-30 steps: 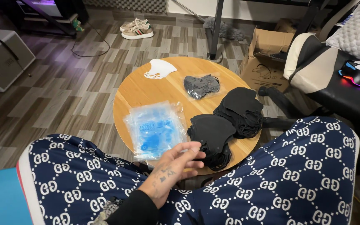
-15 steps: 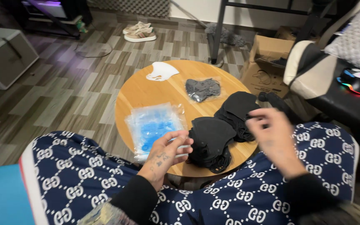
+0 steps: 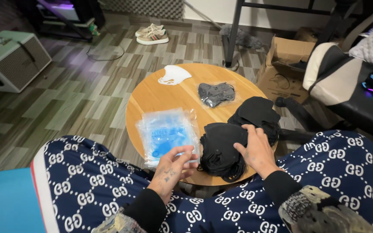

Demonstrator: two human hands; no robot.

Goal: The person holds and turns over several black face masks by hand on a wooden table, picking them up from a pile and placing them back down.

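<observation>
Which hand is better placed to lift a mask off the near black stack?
The right hand, likely: its fingers already rest on the near stack of black masks. The left hand lies at the near edge of the clear packet of blue masks, beside that stack.

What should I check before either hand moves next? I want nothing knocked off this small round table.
1. Right hand rests flat on the near black mask stack: ok.
2. Left hand touches the near edge of the clear pack of blue masks: ok.
3. Near stack sits close to the table edge: not ok.
4. Far black stack overhangs the rim: cannot tell.
5. White mask and bagged dark mask lie clear of both hands: ok.
</observation>
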